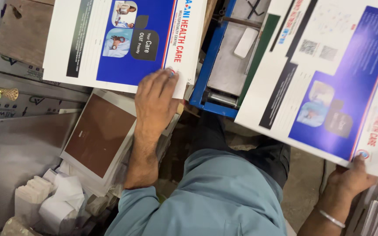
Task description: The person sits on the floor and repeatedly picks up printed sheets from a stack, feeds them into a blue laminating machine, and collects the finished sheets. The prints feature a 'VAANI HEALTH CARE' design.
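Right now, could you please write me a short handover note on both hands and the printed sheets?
Left hand: palm down, pressing the near corner of the left printed sheet, which lies flat.
Right hand: gripping the near edge of the right printed sheet, lifted and tilted over the blue machine.
Brown-faced stack sits below the left sheet.
Done: one sheet in each hand. Left: both sheets remain in hand.

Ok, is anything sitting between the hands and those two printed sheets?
Nothing visible. The left hand rests flat on the corner of the white-and-blue printed sheet, and the right hand grips the bottom edge of the second blue-and-white printed sheet, which is held tilted above the blue metal machine frame.
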